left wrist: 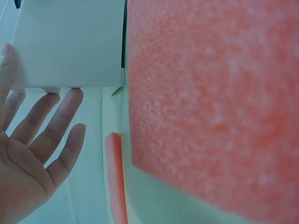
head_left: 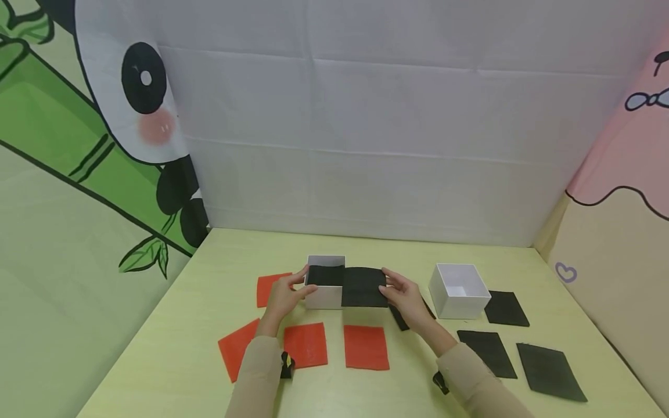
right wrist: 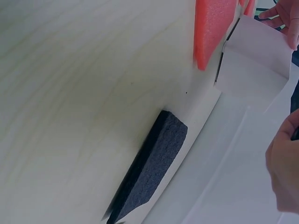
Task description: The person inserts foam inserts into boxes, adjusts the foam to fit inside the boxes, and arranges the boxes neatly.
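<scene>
A small white box (head_left: 324,298) stands near the middle of the table with a black foam piece (head_left: 326,275) inside it. My left hand (head_left: 285,297) holds this box at its left side, thumb toward the front. The left wrist view shows the fingers (left wrist: 69,105) fairly straight, some tips hidden by the box edge. My right hand (head_left: 409,297) pinches the right edge of a black square foam sheet (head_left: 363,287), held up beside the box's right side. In the right wrist view, that sheet is mostly out of frame.
A second white box (head_left: 460,290) stands open-topped at the right. Black squares (head_left: 551,370) lie around it, one partly under my right hand. Several red foam squares (head_left: 366,347) are spread in front and to the left. A white backdrop (head_left: 366,128) rises behind the table.
</scene>
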